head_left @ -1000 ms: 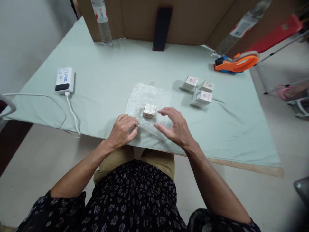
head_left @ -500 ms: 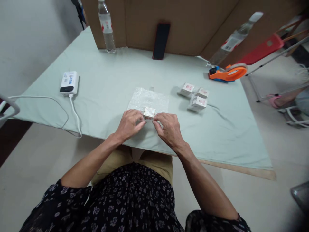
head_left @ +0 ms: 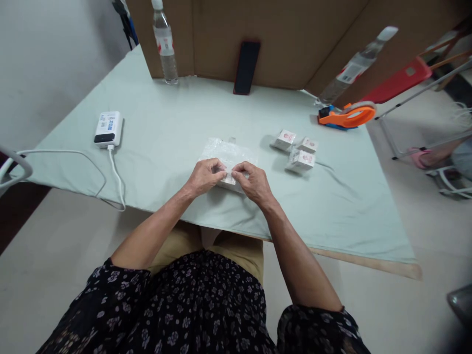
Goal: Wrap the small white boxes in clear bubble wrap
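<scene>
A small box (head_left: pixel 228 179) sits near the front of the table, with the near part of a bubble wrap sheet (head_left: pixel 217 149) folded up over it. My left hand (head_left: pixel 207 177) pinches the wrap's edge at the box's left side, thumb and fingers closed. Opposite it, my right hand (head_left: pixel 251 180) pinches the same edge between thumb and forefinger. Both sets of fingertips meet close together above the box and partly cover it. The rest of the sheet lies flat behind my hands, a small strip of clear tape (head_left: pixel 232 140) at its far edge.
To the right stand three wrapped boxes (head_left: pixel 301 160). Farther right is an orange tape dispenser (head_left: pixel 346 117). A phone (head_left: pixel 247 68) leans on the cardboard screen (head_left: pixel 280 44), between two bottles (head_left: pixel 165 46). On the left lies a white power bank (head_left: pixel 108 129) with its cable.
My hands have lifted the wrap's near edge and brought it up over the box, away from me. The box top, bare before, is now covered. The camera view has shifted slightly.
</scene>
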